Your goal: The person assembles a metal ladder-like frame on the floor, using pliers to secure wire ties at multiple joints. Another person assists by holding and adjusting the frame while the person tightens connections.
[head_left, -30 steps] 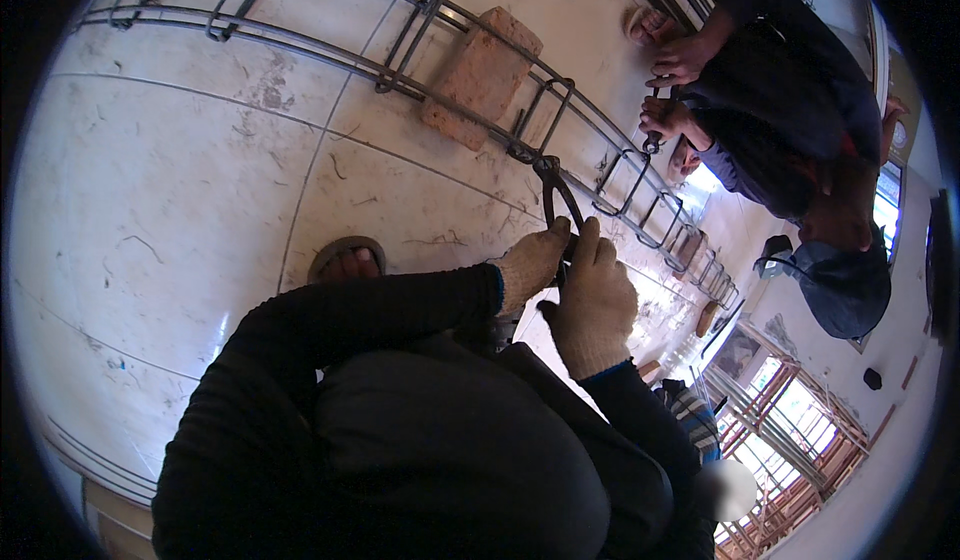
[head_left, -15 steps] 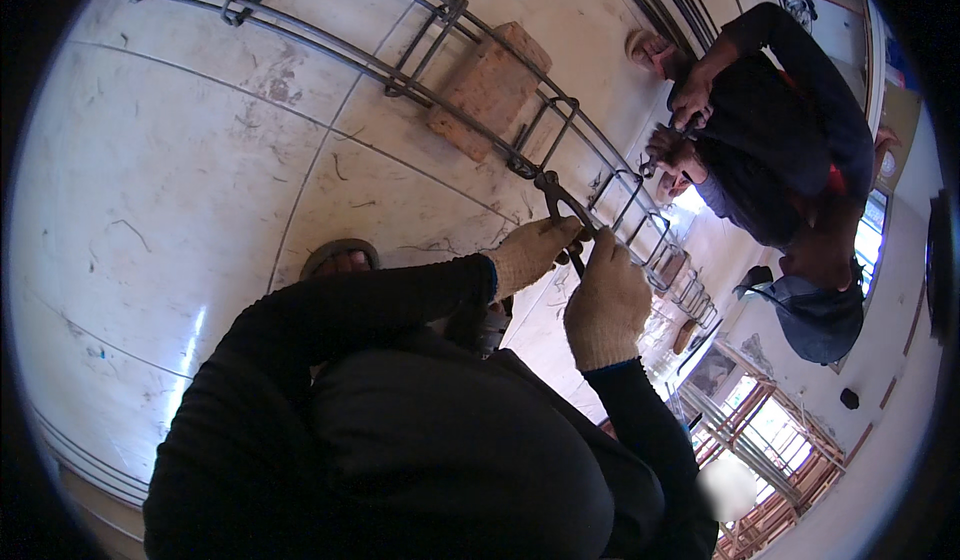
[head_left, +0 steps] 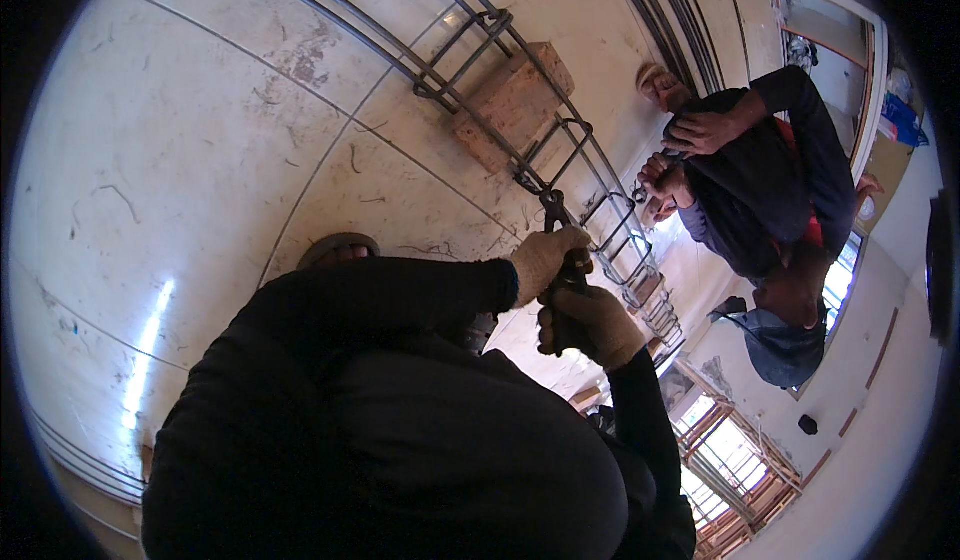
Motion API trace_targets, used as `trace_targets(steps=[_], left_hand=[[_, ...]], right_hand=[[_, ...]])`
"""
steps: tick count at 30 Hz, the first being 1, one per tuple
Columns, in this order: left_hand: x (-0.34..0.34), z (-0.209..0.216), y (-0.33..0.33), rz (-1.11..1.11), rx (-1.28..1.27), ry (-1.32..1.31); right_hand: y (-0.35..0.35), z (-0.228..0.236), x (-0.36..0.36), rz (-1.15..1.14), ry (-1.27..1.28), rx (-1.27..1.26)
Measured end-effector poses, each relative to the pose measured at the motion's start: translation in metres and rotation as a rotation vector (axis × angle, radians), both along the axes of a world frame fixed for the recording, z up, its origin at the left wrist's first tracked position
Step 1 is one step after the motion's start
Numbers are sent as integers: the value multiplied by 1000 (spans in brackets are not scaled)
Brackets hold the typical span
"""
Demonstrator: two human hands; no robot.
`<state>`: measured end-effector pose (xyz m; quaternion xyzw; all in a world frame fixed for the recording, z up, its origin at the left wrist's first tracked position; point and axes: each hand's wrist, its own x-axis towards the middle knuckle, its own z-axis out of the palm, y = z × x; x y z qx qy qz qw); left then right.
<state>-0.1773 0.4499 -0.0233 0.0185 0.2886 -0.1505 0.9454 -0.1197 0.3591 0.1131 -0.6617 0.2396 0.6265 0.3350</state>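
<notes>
My gloved left hand (head_left: 545, 263) is closed around dark metal pincers (head_left: 553, 210), just below their head. Close by on the lower right, my gloved right hand (head_left: 592, 322) grips the handles, its fingers curled around them. The pincers' jaws meet a lower corner of a long rebar cage (head_left: 430, 88), where a stirrup crosses a bar. Whether wire sits in the jaws is too small to tell. A reddish brick (head_left: 515, 105) lies under the cage, beside that joint.
Facing me across the cage, a person (head_left: 765, 165) in dark clothes and a cap crouches with both hands near it. Long steel rods (head_left: 668, 20) lie behind. My sandalled foot (head_left: 340, 248) rests on tiles strewn with wire bits. Timber framing (head_left: 735, 510) stands lower right.
The pincers have turned more upright, and my right hand has dropped and closed round the handles. My left hand stays near their head. The whole view has shifted slightly.
</notes>
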Motion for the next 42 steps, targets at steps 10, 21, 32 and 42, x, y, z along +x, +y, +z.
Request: trace_targets(steps=[10, 21, 32, 42], left_hand=[[14, -2, -26, 41, 116, 162], [2, -11, -8, -50, 120, -22], [12, -7, -18, 89, -164, 124], [6, -8, -11, -10, -138, 33]], right_hand=[[16, -4, -43, 1334, -962, -595], [18, -2, -26, 537, -354, -326], [25, 10, -15, 734, -459, -297], [-14, -8, -4, 705, -560, -225]])
